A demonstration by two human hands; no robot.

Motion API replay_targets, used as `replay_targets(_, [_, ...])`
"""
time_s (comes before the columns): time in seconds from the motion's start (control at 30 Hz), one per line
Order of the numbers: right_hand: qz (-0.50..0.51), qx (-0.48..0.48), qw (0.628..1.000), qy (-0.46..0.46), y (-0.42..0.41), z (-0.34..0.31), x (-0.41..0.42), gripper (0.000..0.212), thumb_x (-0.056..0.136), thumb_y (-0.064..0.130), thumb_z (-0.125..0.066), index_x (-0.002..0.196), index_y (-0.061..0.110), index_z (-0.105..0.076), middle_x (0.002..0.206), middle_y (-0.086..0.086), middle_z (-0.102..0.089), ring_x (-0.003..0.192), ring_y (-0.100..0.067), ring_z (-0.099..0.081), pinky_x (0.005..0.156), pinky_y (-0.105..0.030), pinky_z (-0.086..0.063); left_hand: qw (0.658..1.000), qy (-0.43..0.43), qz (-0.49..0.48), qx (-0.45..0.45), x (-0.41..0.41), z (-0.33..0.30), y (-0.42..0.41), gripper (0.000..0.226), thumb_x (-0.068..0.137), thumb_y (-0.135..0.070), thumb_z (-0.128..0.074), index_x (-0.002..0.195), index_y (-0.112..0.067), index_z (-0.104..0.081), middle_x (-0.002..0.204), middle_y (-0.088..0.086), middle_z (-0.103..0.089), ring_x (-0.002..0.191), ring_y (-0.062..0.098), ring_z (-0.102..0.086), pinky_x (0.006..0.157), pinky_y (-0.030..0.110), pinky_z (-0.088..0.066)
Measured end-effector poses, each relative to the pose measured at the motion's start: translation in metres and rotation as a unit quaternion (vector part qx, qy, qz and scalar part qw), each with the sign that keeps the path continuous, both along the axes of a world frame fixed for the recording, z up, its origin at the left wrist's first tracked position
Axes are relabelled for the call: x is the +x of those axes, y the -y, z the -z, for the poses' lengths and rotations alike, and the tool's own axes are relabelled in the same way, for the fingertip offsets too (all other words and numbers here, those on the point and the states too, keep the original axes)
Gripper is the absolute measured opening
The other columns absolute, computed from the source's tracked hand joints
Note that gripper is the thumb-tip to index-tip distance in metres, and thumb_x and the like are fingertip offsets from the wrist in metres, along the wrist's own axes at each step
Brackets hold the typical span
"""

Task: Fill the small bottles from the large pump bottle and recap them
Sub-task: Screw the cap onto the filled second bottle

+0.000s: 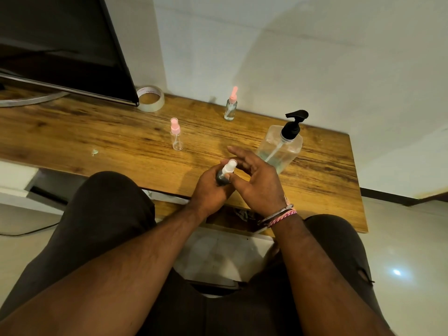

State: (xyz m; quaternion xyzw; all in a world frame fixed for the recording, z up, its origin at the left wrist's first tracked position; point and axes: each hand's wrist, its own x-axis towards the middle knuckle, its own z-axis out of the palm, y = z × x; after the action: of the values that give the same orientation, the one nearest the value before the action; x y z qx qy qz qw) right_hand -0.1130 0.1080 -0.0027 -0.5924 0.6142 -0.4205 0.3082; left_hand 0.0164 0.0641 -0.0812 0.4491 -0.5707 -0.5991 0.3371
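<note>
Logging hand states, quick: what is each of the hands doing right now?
Left hand: grips the small bottle around its body.
Right hand: thumb and a finger at the bottle's white cap, other fingers spread.

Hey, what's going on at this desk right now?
A seated person is working on a small bottle with a white cap at the near edge of the wooden desk. The left hand grips its body while the right hand works at the cap with thumb and fingers. Two pink-capped small bottles stand upright farther back, and the large pump bottle stands to the right, untouched.
</note>
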Motion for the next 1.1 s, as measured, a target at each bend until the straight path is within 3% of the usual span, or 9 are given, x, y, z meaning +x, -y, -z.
replay_targets(0.17, [0.027,-0.015,0.999,-0.014,0.002,0.003,0.002,0.058,0.078,0.014,-0.082,0.132,0.026,-0.063,0.122,0.014,-0.069,0.111,0.004,-0.064,0.099,-0.034,-0.054,1.0,0.004,-0.003,-0.009,0.001,-0.002,-0.001,0.03,0.095,-0.01,-0.074,0.124,-0.015,-0.07,0.087,-0.012,-0.072,0.081,0.003,-0.067,0.071,0.026,-0.052])
replay_targets(0.3, [0.05,-0.026,0.998,-0.04,0.004,0.007,0.003,0.055,0.075,0.026,-0.087,0.126,0.027,-0.066,0.118,0.014,-0.068,0.105,0.0,-0.065,0.091,-0.032,-0.057,1.0,0.003,0.007,-0.014,0.001,-0.002,-0.001,0.018,0.095,-0.017,-0.073,0.109,-0.029,-0.072,0.088,-0.008,-0.074,0.082,0.016,-0.069,0.07,0.041,-0.058])
replay_targets(0.4, [0.061,-0.035,0.996,-0.053,0.004,0.011,0.003,0.044,0.074,0.035,-0.086,0.114,0.023,-0.071,0.107,0.011,-0.068,0.098,-0.004,-0.065,0.085,-0.031,-0.058,1.0,0.005,0.008,-0.017,0.001,-0.005,-0.003,0.023,0.095,-0.012,-0.073,0.095,-0.034,-0.069,0.084,-0.013,-0.072,0.081,0.01,-0.068,0.07,0.035,-0.054])
replay_targets(0.53, [0.062,-0.033,0.996,-0.06,0.005,0.014,0.004,0.032,0.074,0.042,-0.085,0.097,0.022,-0.075,0.097,0.011,-0.067,0.092,-0.006,-0.065,0.079,-0.033,-0.058,1.0,0.004,0.011,-0.026,0.001,-0.006,-0.003,0.018,0.095,-0.019,-0.072,0.104,-0.035,-0.07,0.094,-0.013,-0.075,0.092,0.01,-0.072,0.075,0.035,-0.057])
replay_targets(0.63, [0.047,-0.027,0.998,-0.042,0.004,0.015,0.002,0.028,0.078,0.039,-0.083,0.099,0.023,-0.076,0.1,0.012,-0.068,0.095,-0.007,-0.066,0.08,-0.035,-0.058,0.999,-0.01,0.008,-0.031,0.0,-0.008,-0.003,0.021,0.092,-0.023,-0.07,0.113,-0.028,-0.072,0.102,-0.008,-0.077,0.1,0.013,-0.073,0.082,0.039,-0.06])
replay_targets(0.77, [0.028,-0.021,0.999,-0.021,0.003,0.014,-0.002,0.022,0.081,0.027,-0.081,0.102,0.023,-0.078,0.102,0.01,-0.07,0.099,-0.01,-0.067,0.083,-0.035,-0.058,0.999,-0.031,0.006,-0.012,0.0,-0.011,-0.002,0.017,0.084,-0.025,-0.072,0.1,-0.032,-0.071,0.091,-0.013,-0.075,0.091,0.009,-0.07,0.079,0.029,-0.054])
replay_targets(0.87, [0.033,-0.024,0.999,0.001,0.002,0.013,-0.003,0.022,0.081,0.026,-0.082,0.102,0.021,-0.079,0.102,0.008,-0.071,0.099,-0.011,-0.067,0.083,-0.033,-0.058,0.999,-0.045,0.008,-0.012,-0.001,-0.011,-0.003,0.023,0.091,-0.01,-0.075,0.098,-0.031,-0.07,0.089,-0.016,-0.075,0.088,0.004,-0.069,0.078,0.026,-0.053])
replay_targets(1.0, [0.028,0.013,0.999,0.035,0.002,0.012,-0.004,0.02,0.082,0.029,-0.081,0.102,0.024,-0.079,0.104,0.01,-0.072,0.104,-0.007,-0.066,0.09,-0.031,-0.055,0.999,-0.05,0.004,-0.004,0.0,-0.009,-0.002,0.031,0.093,-0.003,-0.074,0.114,-0.026,-0.072,0.104,-0.007,-0.078,0.102,0.013,-0.073,0.085,0.034,-0.058])
replay_targets(1.1, [0.022,0.016,0.999,0.028,0.003,0.014,-0.005,0.022,0.081,0.028,-0.082,0.103,0.023,-0.079,0.105,0.009,-0.072,0.104,-0.006,-0.066,0.09,-0.032,-0.056,0.999,-0.041,0.003,-0.008,0.0,-0.009,-0.002,0.032,0.094,-0.001,-0.073,0.11,-0.028,-0.071,0.096,-0.014,-0.077,0.095,0.006,-0.072,0.079,0.024,-0.055])
